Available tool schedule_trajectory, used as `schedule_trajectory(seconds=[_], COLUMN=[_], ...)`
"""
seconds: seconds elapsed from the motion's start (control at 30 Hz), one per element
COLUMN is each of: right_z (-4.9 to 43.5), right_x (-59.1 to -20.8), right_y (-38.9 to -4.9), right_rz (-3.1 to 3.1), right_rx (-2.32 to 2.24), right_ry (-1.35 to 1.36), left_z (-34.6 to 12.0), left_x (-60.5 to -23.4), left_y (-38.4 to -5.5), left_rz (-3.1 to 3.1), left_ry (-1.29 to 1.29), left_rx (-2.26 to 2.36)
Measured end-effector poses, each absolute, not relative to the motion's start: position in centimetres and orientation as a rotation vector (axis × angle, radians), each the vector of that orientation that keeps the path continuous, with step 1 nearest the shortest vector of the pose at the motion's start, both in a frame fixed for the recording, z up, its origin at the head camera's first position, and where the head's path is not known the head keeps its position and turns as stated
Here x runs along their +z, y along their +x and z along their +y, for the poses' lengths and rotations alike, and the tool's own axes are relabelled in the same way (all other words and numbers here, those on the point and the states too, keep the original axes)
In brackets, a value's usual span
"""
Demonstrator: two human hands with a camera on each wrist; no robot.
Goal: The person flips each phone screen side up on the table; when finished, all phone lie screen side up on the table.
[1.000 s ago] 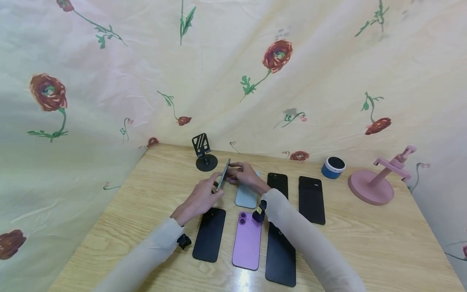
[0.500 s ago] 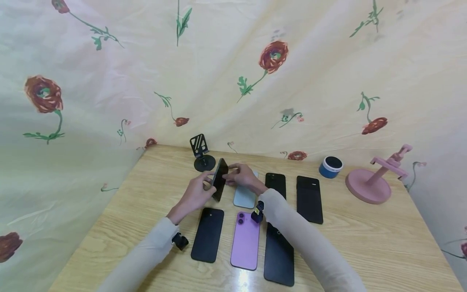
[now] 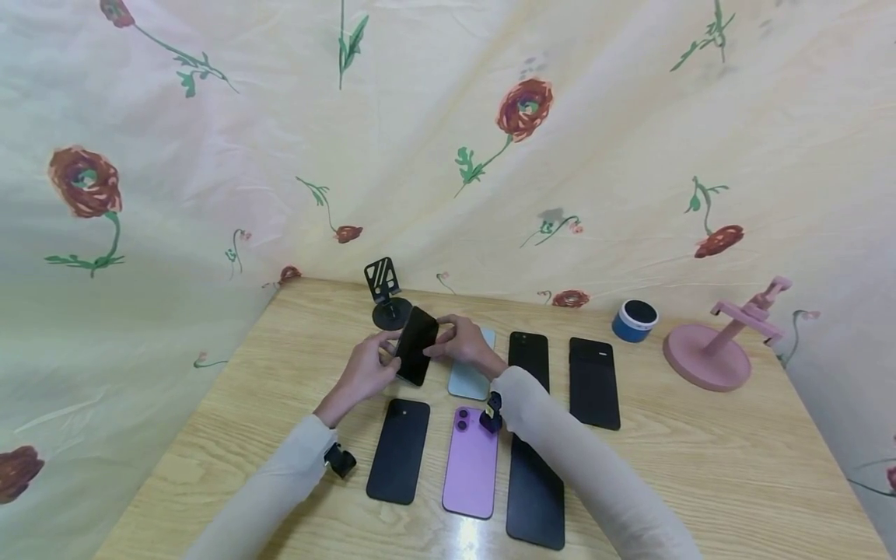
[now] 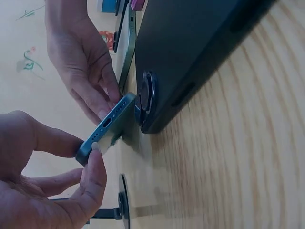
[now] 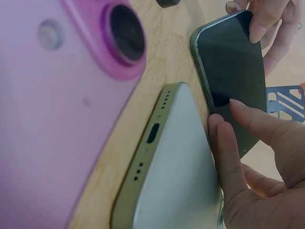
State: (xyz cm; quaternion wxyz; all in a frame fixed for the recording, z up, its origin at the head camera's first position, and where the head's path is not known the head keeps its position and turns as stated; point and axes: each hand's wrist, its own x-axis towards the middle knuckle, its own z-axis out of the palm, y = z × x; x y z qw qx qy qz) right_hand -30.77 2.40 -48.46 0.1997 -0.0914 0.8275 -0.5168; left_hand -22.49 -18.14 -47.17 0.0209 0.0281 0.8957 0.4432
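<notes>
A smartphone point(image 3: 420, 342) with a dark screen and green-blue edges is held tilted above the table, its screen turned up toward the head camera. My left hand point(image 3: 367, 364) pinches one end, the thumb on the screen side. At the other edge my right hand point(image 3: 467, 342) pinches it between thumb and fingers, as the right wrist view shows. Partly under the right hand lies a light blue phone point(image 3: 469, 381). Below my hands are a black phone point(image 3: 399, 451) and a purple phone point(image 3: 469, 474) lying camera side up.
A black folding phone stand point(image 3: 392, 313) is just behind the held phone. To the right lie several black phones, one point(image 3: 595, 381) fully visible. A blue speaker point(image 3: 633, 323) and a pink stand point(image 3: 707, 358) stand at the back right of the wooden table point(image 3: 735, 467).
The held phone has turned from edge-on until its dark screen shows to the head camera. My left hand has shifted slightly left and keeps its hold; the right hand stays on the other edge.
</notes>
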Motion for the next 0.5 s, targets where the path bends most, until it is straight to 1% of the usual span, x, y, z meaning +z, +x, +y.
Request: schedule_trajectory(seconds=[0.27,0.5], right_z=[2.13,2.02], right_x=[-48.68,-48.37], right_y=[-30.86,-30.43], right_rz=[2.412,2.329], right_rx=[-1.366,-1.446], right_ry=[-0.249,-0.211], left_z=[-18.49,-18.42], left_x=[-47.78,-48.13], left_y=[-22.89,-23.12], left_rz=[2.783,2.792], left_ry=[0.050,0.030], left_rx=[1.274,1.184])
